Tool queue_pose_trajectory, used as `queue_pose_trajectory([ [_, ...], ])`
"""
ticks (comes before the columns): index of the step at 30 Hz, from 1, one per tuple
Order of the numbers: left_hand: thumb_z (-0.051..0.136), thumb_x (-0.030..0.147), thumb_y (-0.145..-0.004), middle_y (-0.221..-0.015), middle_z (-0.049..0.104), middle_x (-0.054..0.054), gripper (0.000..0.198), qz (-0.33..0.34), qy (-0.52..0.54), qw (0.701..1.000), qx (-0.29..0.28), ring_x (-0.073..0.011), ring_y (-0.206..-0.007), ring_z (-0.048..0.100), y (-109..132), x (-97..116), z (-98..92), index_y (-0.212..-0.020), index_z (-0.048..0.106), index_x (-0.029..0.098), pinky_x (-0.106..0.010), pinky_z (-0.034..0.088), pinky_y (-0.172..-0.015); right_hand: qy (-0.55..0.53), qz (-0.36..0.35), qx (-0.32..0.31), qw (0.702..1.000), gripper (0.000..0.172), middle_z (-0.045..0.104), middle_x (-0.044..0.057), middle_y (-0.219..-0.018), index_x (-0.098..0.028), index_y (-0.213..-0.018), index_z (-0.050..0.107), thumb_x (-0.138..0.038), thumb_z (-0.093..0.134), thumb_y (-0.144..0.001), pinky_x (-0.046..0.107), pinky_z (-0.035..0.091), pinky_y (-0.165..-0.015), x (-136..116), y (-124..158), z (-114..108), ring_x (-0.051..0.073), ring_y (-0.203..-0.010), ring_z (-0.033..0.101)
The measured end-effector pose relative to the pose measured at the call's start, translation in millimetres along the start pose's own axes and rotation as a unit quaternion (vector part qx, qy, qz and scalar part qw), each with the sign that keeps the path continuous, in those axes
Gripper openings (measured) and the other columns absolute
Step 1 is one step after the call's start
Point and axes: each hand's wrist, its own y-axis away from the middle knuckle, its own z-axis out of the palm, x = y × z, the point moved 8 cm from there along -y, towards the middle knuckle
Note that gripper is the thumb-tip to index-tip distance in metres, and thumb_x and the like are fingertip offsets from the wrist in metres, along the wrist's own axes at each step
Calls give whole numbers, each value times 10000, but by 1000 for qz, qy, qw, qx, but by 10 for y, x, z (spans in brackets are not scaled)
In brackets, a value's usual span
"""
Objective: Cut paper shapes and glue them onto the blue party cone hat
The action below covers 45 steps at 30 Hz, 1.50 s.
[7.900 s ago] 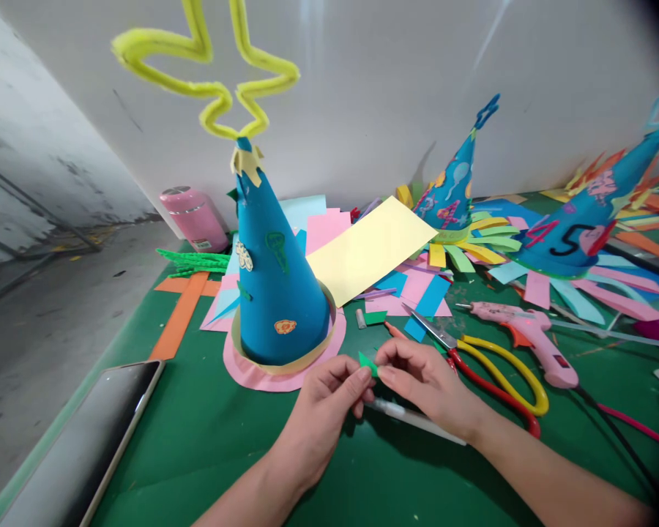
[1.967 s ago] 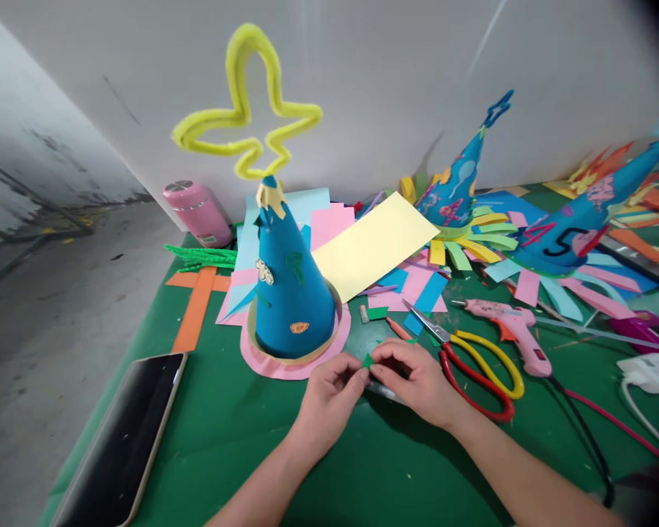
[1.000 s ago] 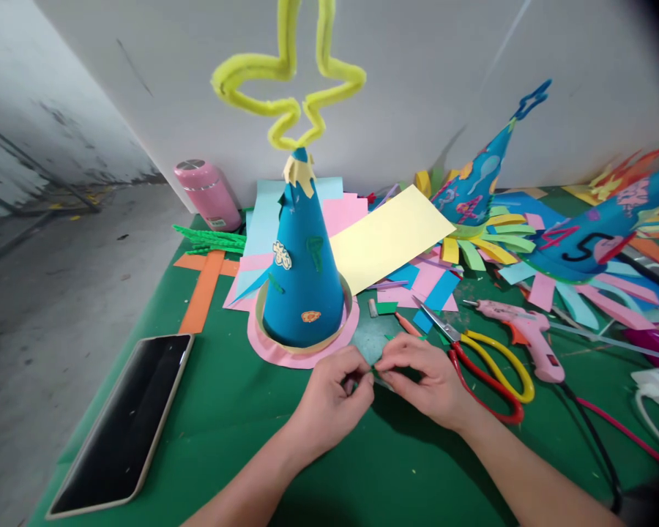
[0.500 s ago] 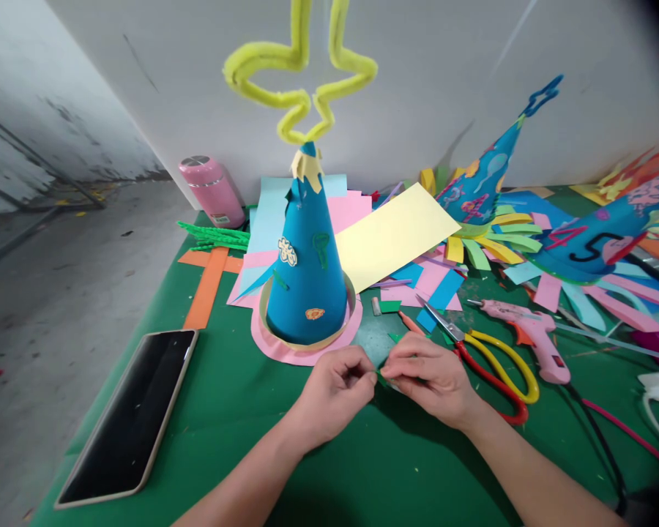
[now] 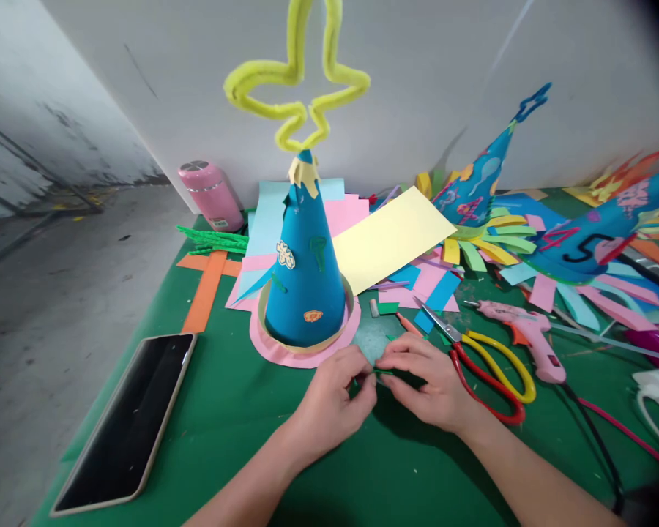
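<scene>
Close together in front of a blue paper cone hat (image 5: 302,293), my left hand (image 5: 334,395) and my right hand (image 5: 428,377) pinch a small green paper piece (image 5: 381,372) between their fingertips. Much of that piece is hidden by the fingers. The hat stands upright on a pink brim (image 5: 285,359) and carries stickers and green cut-outs. A yellow pipe-cleaner star (image 5: 258,73) rises from its tip. To the right of my right hand lie scissors (image 5: 472,359) with red and yellow handles, blades pointing away to the upper left.
A pink glue gun (image 5: 527,329) with a black cord lies at right. At left are a phone (image 5: 126,417), orange paper strips (image 5: 204,293), green pipe cleaners (image 5: 214,240) and a pink flask (image 5: 211,194). Coloured paper sheets (image 5: 395,238) and two more decorated hats (image 5: 477,176) sit behind.
Both hands still pinch the green paper piece; their fingers have shifted slightly, and the right fingers sit a bit further left. The whole view has tilted a little.
</scene>
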Motion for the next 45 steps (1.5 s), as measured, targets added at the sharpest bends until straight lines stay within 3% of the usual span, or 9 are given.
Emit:
queue_pose_trajectory([
  [4,445,143,-743,-558,390,40,140,-92,69,993,-6,-98,-531,378,7,-175,48,-606,462,161,-213,312,-496,-27,82,-7,996,84,587,20,-720,-187,-796,603,-131,541,-788,241,442,-590,95,-36,51,128,-651,546],
  [7,461,185,-760,-589,435,25,124,-110,86,990,-3,-106,-558,403,11,-233,75,-659,520,143,-219,336,-524,-75,157,-10,985,75,550,-1,-651,-177,-752,591,-167,536,-801,220,418,-535,197,-15,98,112,-581,507],
  [11,462,191,-754,-582,451,19,146,-121,87,989,4,-111,-564,413,22,-257,78,-637,531,138,-223,333,-530,-101,176,-11,979,72,559,1,-666,-173,-782,609,-179,540,-802,214,413,-537,239,5,135,111,-592,510],
  [24,453,236,-733,-525,405,43,186,-192,185,964,4,-87,-507,358,54,-344,121,-574,482,146,-210,278,-482,8,110,-23,994,76,565,5,-675,-172,-776,581,-149,520,-815,241,407,-602,121,-22,111,124,-653,526],
  [29,445,216,-724,-511,398,47,172,-201,197,960,5,-82,-492,339,74,-353,126,-568,473,151,-210,261,-472,65,16,11,998,69,605,34,-703,-160,-808,587,-114,538,-790,281,420,-599,-10,-7,92,141,-649,528],
  [35,471,208,-721,-507,421,38,177,-206,203,957,-6,-87,-498,360,78,-359,111,-555,485,149,-213,269,-481,80,-82,12,993,201,631,55,-766,-180,-930,599,-64,536,-778,306,461,-626,-119,17,70,154,-694,553],
  [45,459,244,-729,-506,415,40,210,-181,161,970,14,-90,-493,371,41,-295,62,-546,498,148,-212,287,-479,142,-85,-3,986,256,653,64,-800,-183,-1008,608,-80,544,-783,313,457,-629,-90,68,93,167,-718,569],
])
